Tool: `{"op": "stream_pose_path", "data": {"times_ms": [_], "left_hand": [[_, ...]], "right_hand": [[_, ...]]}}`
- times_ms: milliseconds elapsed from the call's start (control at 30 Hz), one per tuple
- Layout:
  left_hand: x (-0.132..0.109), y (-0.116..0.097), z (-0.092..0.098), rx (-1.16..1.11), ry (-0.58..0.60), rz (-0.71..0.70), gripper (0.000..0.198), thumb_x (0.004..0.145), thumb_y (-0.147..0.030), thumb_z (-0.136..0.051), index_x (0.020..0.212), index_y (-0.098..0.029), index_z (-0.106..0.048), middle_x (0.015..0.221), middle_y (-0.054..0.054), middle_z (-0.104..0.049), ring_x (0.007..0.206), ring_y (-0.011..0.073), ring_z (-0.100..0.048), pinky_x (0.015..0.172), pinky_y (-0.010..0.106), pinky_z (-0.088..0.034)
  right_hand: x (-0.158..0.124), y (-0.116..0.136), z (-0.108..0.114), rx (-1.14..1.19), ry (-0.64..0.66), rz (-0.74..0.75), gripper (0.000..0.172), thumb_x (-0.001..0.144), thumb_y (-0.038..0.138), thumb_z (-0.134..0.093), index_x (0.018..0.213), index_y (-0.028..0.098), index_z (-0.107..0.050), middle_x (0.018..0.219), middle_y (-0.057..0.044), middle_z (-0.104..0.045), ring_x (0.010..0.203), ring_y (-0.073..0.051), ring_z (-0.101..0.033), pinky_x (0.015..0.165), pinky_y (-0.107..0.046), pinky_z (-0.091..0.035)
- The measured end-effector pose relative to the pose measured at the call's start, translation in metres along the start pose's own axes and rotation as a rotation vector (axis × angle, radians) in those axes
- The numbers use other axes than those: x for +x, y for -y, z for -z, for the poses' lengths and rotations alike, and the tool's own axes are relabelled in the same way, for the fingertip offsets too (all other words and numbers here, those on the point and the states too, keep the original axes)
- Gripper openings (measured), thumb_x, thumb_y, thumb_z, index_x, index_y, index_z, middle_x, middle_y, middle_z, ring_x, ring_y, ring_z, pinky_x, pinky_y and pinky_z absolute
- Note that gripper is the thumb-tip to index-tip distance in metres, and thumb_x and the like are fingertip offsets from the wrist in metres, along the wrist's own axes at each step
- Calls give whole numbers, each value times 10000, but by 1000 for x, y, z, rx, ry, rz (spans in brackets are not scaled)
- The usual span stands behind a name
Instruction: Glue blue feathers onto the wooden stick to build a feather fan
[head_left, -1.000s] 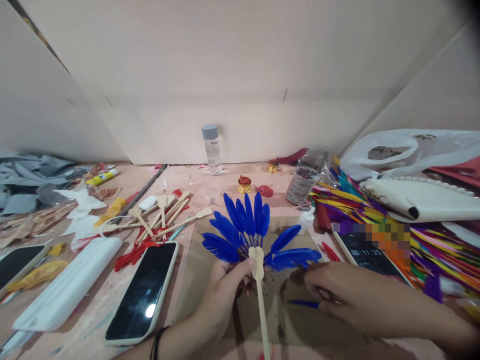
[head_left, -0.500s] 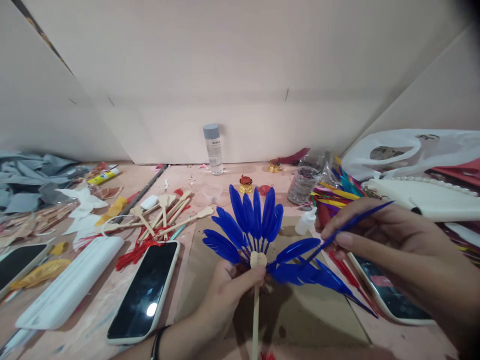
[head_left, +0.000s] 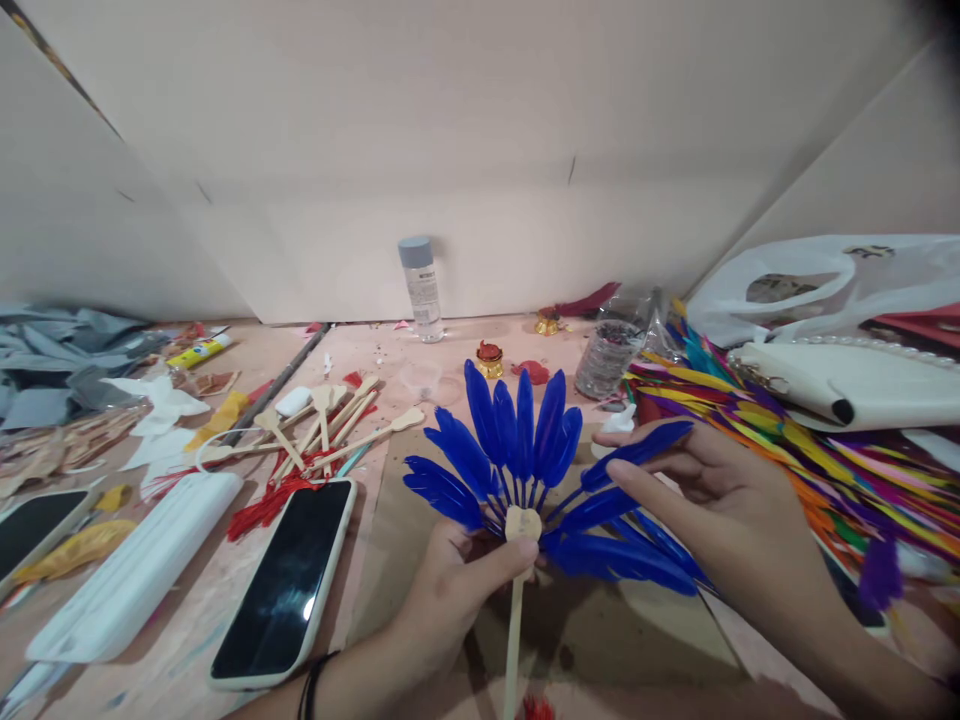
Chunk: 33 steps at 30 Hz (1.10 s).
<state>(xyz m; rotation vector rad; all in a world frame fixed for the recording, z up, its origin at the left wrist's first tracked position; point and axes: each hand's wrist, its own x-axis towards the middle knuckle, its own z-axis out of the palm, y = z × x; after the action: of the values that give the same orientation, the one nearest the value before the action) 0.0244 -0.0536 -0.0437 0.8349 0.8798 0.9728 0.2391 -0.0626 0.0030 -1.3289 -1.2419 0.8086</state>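
My left hand (head_left: 471,570) is closed around the top of a wooden fan handle (head_left: 523,525), its thumb pressing just below the rounded head. Blue feathers (head_left: 504,425) spread outward from behind that head like a fan. Between the thumb and fingers of my right hand (head_left: 697,480) is a single blue feather (head_left: 645,450), its quill pointing at the right side of the head. Whether the quill tip touches the head I cannot tell. More blue feathers (head_left: 637,563) stick out low on the right, under my right hand. Brown cardboard (head_left: 420,530) lies beneath the fan.
Wooden handles with red tassels (head_left: 326,410), a phone (head_left: 289,590) and a long white case (head_left: 139,570) lie left. A clear bottle (head_left: 421,290) stands by the wall. Multicoloured feathers (head_left: 765,450), a glitter jar (head_left: 602,362) and a small white glue bottle (head_left: 619,420) are right.
My right hand has moved left and turned the blue feather, bringing its quill to the fan's head. The multicoloured feathers behind it show more. My left hand keeps its grip.
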Motion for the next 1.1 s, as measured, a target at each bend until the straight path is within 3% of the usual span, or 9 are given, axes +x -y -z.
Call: {"op": "stream_pose_path", "data": {"times_ms": [233,400,567,867,1100], "left_hand": [[1,0,2,5,19,5,242,692,-375,-962,757,-184,-829,723,31,-778,675,167,-684,685,256,-559],[1,1,2,4,41,-2,236,695,-378,-963,774,-191,-842,720,24,-780,666,154,-677,683,242,-556],[1,-1,-1,-4,22,-3,262,659,-398,-981,727,-196,-829,676,7,-756,634,141,-655,667,235,-551],[0,-4,-3,39,4,-16,298,633,-436,-984,705,-199,-819,625,6,-713,604,154,-628,647,260,-553],[-1,-4,-2,36,-1,8,297,646,-424,-979,738,-189,-823,660,11,-737,625,147,-650,626,229,-534]], "right_hand": [[-2,-3,-2,42,23,-24,231,851,449,-822,991,280,-753,911,-40,-829,746,-231,-786,603,-300,-633],[0,-5,-4,40,19,-29,248,853,433,-818,1038,277,-763,843,-27,-810,808,-234,-788,707,-319,-645],[3,-10,-6,25,53,-55,240,848,438,-819,992,260,-747,763,-17,-792,735,-222,-768,625,-293,-606],[6,-14,-7,133,169,-162,259,867,438,-802,1004,234,-721,774,-13,-790,712,-207,-758,684,-306,-626],[4,-14,-10,232,179,-213,284,843,390,-835,1055,230,-735,924,-50,-830,875,-254,-798,793,-347,-645]]}}
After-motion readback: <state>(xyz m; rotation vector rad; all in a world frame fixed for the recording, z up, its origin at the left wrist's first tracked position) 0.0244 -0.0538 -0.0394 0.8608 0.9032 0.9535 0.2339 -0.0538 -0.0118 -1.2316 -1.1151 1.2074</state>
